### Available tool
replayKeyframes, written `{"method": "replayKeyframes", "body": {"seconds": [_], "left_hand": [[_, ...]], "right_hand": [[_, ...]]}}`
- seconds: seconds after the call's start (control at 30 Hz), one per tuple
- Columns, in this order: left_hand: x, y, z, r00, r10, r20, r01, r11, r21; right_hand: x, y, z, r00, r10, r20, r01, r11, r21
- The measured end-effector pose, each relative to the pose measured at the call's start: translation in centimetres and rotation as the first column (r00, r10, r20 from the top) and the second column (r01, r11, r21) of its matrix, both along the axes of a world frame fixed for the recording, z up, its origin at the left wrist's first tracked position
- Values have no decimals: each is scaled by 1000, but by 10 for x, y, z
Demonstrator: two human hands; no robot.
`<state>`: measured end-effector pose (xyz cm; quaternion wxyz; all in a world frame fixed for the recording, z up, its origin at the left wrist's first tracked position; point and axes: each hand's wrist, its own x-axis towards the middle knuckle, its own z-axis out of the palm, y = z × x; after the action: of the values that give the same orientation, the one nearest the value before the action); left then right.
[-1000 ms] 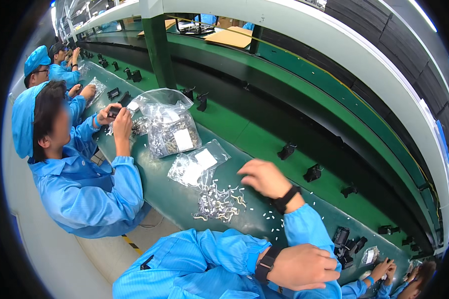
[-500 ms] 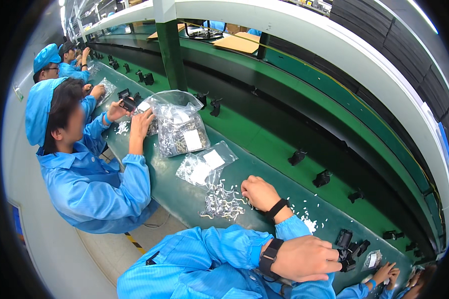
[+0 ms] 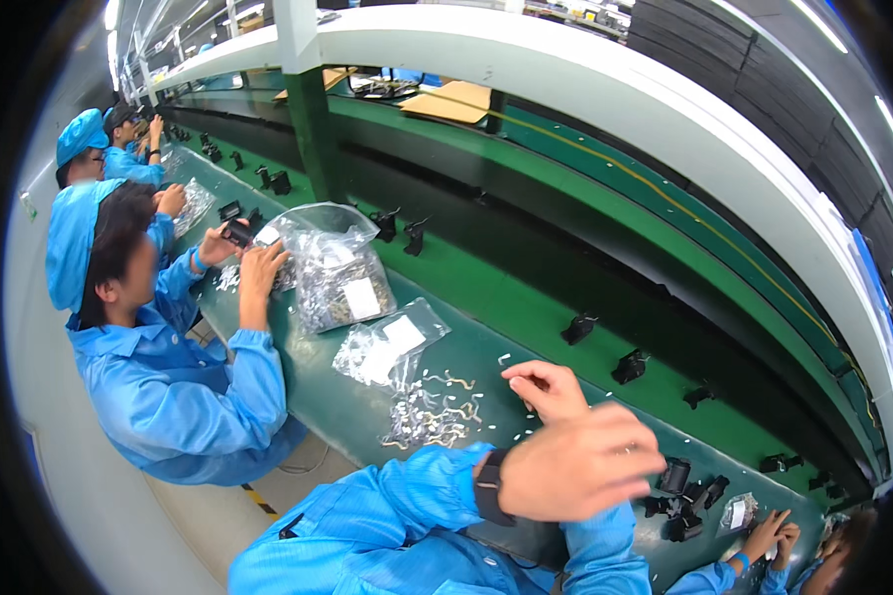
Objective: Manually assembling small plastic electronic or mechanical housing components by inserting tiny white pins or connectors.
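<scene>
My left hand (image 3: 580,468), a black band at its wrist, reaches across to the right in front of my right hand and is smeared by motion. A tiny shiny spot shows near its fingers, too small to name. Partly behind it, my right hand (image 3: 549,385) hovers over the green tabletop, finger and thumb curled close together. Whatever they pinch, if anything, I cannot make out. Just off its fingertip is a small white piece (image 3: 504,360). Left of that hand lies a heap of small bent metal pieces (image 3: 432,416). Beyond my left hand several black parts (image 3: 686,496) form a cluster.
A flat clear bag (image 3: 392,342) and a fuller bag of metal pieces (image 3: 342,288) lie to the left, near a co-worker in blue (image 3: 179,377). Black parts (image 3: 630,365) stand spaced along the green strip (image 3: 526,297). Another person's hands (image 3: 769,535) work beside a small bag (image 3: 739,513).
My left hand has lifted off the black parts and swung up and left toward my right hand. My right hand has risen away from the metal heap. The view has shifted slightly.
</scene>
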<state>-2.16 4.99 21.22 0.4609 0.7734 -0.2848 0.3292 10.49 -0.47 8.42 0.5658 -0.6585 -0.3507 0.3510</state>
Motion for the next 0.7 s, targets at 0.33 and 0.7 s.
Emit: {"method": "replayKeyframes", "body": {"seconds": [0.33,0.7], "left_hand": [[18,29,-13,895,-192,-403,32,928,-371],[41,0,-19,928,275,-252,-314,941,-128]], "right_hand": [[-47,-81,87,657,-632,410,185,663,725],[-35,-99,105,380,-689,618,404,724,559]]}}
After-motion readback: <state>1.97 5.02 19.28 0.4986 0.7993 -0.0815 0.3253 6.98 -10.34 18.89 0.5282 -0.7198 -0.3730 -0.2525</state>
